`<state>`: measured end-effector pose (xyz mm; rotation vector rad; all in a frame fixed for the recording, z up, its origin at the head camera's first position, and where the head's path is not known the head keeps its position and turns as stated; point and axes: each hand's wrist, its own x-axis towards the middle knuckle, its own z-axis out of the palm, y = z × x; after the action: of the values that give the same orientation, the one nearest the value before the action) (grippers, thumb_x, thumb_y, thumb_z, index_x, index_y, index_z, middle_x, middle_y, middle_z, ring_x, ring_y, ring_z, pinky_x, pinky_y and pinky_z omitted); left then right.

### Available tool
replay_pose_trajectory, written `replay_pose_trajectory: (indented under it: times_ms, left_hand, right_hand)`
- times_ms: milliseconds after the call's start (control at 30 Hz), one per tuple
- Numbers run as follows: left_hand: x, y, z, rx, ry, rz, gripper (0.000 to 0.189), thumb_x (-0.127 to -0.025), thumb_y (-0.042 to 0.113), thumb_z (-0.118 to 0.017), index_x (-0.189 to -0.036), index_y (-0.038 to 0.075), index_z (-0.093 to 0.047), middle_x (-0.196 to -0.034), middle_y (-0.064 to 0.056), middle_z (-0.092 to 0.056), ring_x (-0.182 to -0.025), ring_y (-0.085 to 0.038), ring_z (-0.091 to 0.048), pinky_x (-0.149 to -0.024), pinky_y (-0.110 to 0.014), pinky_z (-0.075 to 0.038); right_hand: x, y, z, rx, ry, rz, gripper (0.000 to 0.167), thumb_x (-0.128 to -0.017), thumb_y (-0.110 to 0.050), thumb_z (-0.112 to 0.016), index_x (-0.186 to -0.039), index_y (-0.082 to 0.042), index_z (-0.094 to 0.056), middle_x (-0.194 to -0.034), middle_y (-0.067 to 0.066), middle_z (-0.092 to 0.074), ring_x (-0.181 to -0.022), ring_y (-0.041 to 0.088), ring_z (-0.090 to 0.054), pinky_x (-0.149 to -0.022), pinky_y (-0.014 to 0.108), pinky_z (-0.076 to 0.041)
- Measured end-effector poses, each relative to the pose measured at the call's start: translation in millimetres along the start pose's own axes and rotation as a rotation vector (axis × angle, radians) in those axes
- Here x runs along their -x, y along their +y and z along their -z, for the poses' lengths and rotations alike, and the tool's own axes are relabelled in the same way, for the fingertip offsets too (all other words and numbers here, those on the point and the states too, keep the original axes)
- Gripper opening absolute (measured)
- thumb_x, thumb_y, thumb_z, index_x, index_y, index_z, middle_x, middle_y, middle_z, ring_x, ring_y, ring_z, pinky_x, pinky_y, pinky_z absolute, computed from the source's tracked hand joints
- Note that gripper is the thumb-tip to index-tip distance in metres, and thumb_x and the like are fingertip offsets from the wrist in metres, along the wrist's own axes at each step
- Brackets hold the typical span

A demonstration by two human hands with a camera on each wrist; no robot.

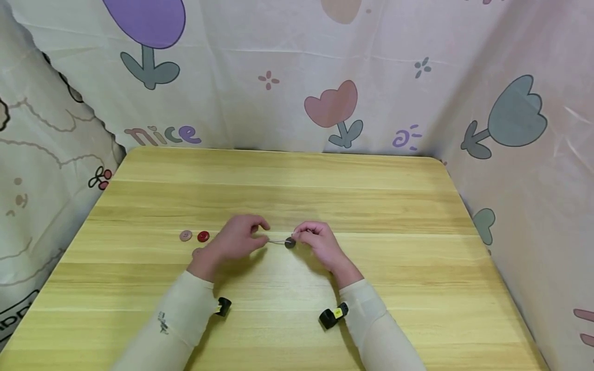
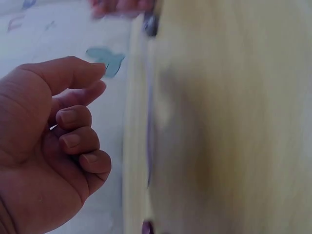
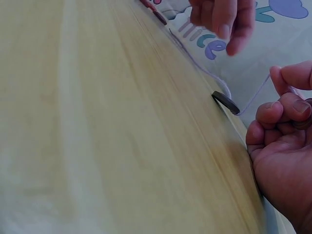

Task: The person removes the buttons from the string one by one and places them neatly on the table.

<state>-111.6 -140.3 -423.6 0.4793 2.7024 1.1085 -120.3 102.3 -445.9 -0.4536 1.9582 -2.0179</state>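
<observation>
A pale cord (image 1: 277, 242) runs through a black button (image 1: 290, 242) between my two hands. My right hand (image 1: 320, 242) pinches the cord between thumb and forefinger, its other fingers curled inward; in the right wrist view the cord (image 3: 255, 96) rises from the black button (image 3: 225, 103) to those fingertips. A dark curved edge (image 3: 304, 122) shows in that palm, mostly hidden. My left hand (image 1: 238, 238) is beside the cord's other end with thumb and forefinger apart. In the left wrist view the left hand (image 2: 58, 131) holds nothing, and the cord (image 2: 149, 126) hangs beyond its fingers.
Left of the left hand lie a pink button (image 1: 185, 235), a red button (image 1: 203, 236) and another pink button (image 1: 197, 251) partly hidden by the wrist. The wooden table (image 1: 297, 185) ends at a patterned cloth (image 1: 260, 103) behind and at both sides.
</observation>
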Motion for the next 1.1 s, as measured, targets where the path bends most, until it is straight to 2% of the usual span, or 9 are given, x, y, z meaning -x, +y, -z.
replay_pose_trajectory:
  times_ms: [33,67,133,333,433,600,767,1100]
  left_hand:
    - [-2.0,2.0,-4.6,0.002,-0.015,0.003,0.021,-0.089,0.011,-0.073,-0.107,0.004,-0.07,-0.065,-0.001,-0.042,-0.057,-0.015,-0.037,-0.059,-0.034,-0.038]
    - [-3.5,3.7,-8.7,0.004,-0.028,-0.002,0.02,-0.088,0.011,-0.072,-0.107,0.004,-0.07,-0.065,-0.001,-0.043,-0.057,-0.015,-0.037,-0.059,-0.034,-0.038]
    - [-6.7,6.4,-15.4,0.0,-0.046,-0.004,0.018,-0.088,0.01,-0.072,-0.105,0.004,-0.07,-0.065,-0.001,-0.044,-0.057,-0.014,-0.039,-0.059,-0.033,-0.039]
    - [-14.4,5.4,-27.6,-0.046,-0.045,-0.046,0.014,-0.086,0.01,-0.072,-0.098,0.006,-0.071,-0.065,0.002,-0.049,-0.06,-0.013,-0.043,-0.062,-0.033,-0.042]
    - [-16.7,4.4,-30.6,-0.053,-0.04,-0.056,0.012,-0.084,0.01,-0.074,-0.095,0.007,-0.07,-0.068,0.003,-0.053,-0.062,-0.014,-0.046,-0.062,-0.034,-0.043]
    - [-19.2,4.2,-34.9,-0.064,-0.042,-0.034,0.009,-0.085,0.01,-0.076,-0.091,0.009,-0.07,-0.073,0.004,-0.058,-0.066,-0.016,-0.051,-0.064,-0.034,-0.045]
    - [-20.6,6.1,-38.7,-0.086,-0.049,-0.016,0.007,-0.086,0.012,-0.076,-0.089,0.011,-0.069,-0.073,0.004,-0.057,-0.065,-0.016,-0.05,-0.063,-0.034,-0.044]
    - [-22.0,7.5,-41.1,-0.125,-0.042,-0.055,0.012,-0.089,0.009,-0.071,-0.08,0.015,-0.066,-0.071,0.006,-0.055,-0.064,-0.014,-0.048,-0.063,-0.033,-0.042]
  right_hand:
    - [1.1,-4.6,-0.6,0.006,-0.002,-0.004,0.011,-0.09,0.01,-0.058,-0.092,0.019,-0.064,-0.074,0.012,-0.055,-0.072,0.015,-0.049,-0.071,0.034,-0.041]
    - [0.0,-2.3,0.0,0.008,-0.002,-0.005,0.011,-0.09,0.01,-0.058,-0.092,0.019,-0.064,-0.074,0.006,-0.055,-0.072,0.015,-0.049,-0.071,0.034,-0.041]
    - [-2.3,4.3,1.7,0.006,-0.003,-0.008,0.011,-0.09,0.01,-0.058,-0.092,0.018,-0.065,-0.075,0.006,-0.056,-0.073,0.015,-0.05,-0.071,0.034,-0.041]
    - [-7.5,23.2,6.4,-0.017,0.0,-0.008,0.012,-0.091,0.008,-0.059,-0.094,0.016,-0.067,-0.077,0.003,-0.058,-0.074,0.014,-0.05,-0.071,0.031,-0.041]
    - [-7.1,24.6,6.8,-0.025,0.004,-0.002,0.012,-0.091,0.006,-0.06,-0.094,0.015,-0.068,-0.078,0.003,-0.058,-0.074,0.014,-0.05,-0.071,0.03,-0.042]
    - [-7.6,27.8,6.6,-0.035,0.011,0.006,0.012,-0.09,0.004,-0.062,-0.092,0.013,-0.068,-0.078,0.003,-0.06,-0.075,0.015,-0.051,-0.071,0.028,-0.042]
    - [-8.2,29.7,6.0,-0.029,0.017,0.024,0.012,-0.088,0.0,-0.063,-0.09,0.011,-0.069,-0.075,0.004,-0.058,-0.074,0.015,-0.05,-0.069,0.028,-0.041]
    - [-7.7,28.7,6.0,-0.041,0.016,0.02,0.012,-0.089,0.002,-0.061,-0.09,0.012,-0.068,-0.074,0.005,-0.056,-0.072,0.015,-0.05,-0.069,0.03,-0.041]
